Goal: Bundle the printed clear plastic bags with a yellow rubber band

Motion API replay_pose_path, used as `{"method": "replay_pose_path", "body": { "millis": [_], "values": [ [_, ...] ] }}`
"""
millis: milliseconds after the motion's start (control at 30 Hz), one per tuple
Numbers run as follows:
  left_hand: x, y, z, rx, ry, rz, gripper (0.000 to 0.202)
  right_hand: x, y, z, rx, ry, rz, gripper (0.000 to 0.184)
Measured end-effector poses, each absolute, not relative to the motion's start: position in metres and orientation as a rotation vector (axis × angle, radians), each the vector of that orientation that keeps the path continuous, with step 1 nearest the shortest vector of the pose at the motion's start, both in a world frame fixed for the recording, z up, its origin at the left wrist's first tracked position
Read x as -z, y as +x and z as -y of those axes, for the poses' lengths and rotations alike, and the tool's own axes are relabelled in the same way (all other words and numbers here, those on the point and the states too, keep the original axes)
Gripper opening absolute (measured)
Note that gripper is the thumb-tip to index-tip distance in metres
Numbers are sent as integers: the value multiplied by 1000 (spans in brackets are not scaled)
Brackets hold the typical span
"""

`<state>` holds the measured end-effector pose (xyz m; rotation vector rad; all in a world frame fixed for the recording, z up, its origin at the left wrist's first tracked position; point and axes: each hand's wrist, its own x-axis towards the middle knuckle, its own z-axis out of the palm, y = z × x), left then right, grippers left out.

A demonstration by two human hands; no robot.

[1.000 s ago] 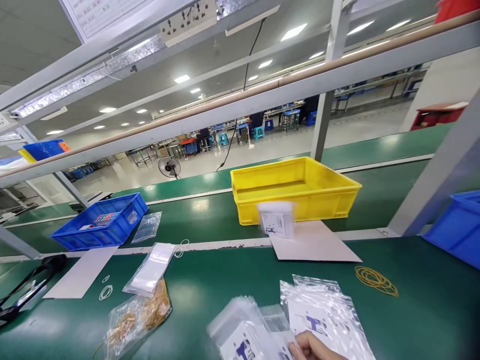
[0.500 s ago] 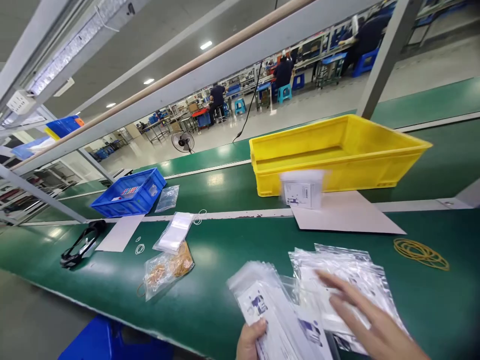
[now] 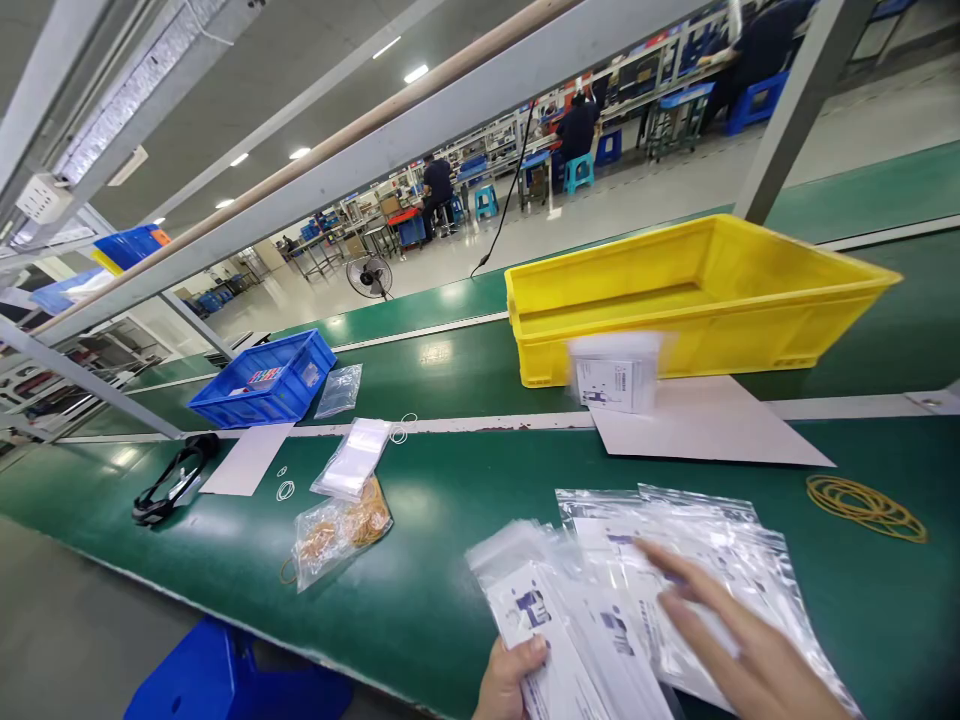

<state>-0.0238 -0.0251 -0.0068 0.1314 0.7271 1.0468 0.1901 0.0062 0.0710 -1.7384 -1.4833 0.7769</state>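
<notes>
Gripping a fanned stack (image 3: 574,645) of clear bags at its left side, the left hand (image 3: 508,680) has its thumb clamped on top, by the table's (image 3: 427,610) near edge. White faces show through, with a purple mark and fine print. To its right lies a shiny, wrinkled pile (image 3: 697,520) of similar bags; the right hand (image 3: 739,640), fingers apart, hangs over it, and I cannot tell whether it touches. 1 second ago only 1 hand showed, its fingers on a bag; now 2 do. Past the table's far edge strip sit 1 yellow bin (image 3: 757,330) and 1 blue bin (image 3: 281,398); 1 bundle of loose bands (image 3: 862,507) lies right of the pile. The bags overlap too much to count.
</notes>
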Motion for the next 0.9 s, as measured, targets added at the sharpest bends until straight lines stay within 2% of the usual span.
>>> {"method": "replay_pose_path", "body": {
  "millis": [100,167,233,300,367,433,467,567,633,767,900],
  "values": [
    [10,-23,24,-1062,136,-707,62,-62,176,3,-1209,-1514,1566,55],
    [12,-27,24,-1063,119,-716,63,-49,192,1,-1246,-1535,1475,52],
    [13,-33,24,-1049,101,-731,57,-36,217,-8,-1204,-1639,1291,52],
    [12,-39,23,-1020,108,-734,52,-31,235,-18,-1098,-1790,1176,61],
    [11,-42,22,-1013,124,-725,50,-37,232,-22,-839,-1888,1233,76],
    [9,-40,22,-1046,117,-721,50,-45,211,-18,-640,-1858,1380,82],
    [8,-38,21,-1062,112,-721,51,-48,198,-14,-680,-1804,1458,77],
    [4,-34,19,-1068,106,-731,57,-45,173,-1,-1122,-1623,1598,55],
    [3,-35,18,-1056,84,-756,59,-37,179,1,-1227,-1635,1498,55],
    [8,-41,15,-1041,22,-808,51,-31,214,-13,-991,-1859,1093,66],
    [17,-39,15,-1069,51,-767,52,-42,200,-15,-702,-1876,1276,78]
  ]
}}
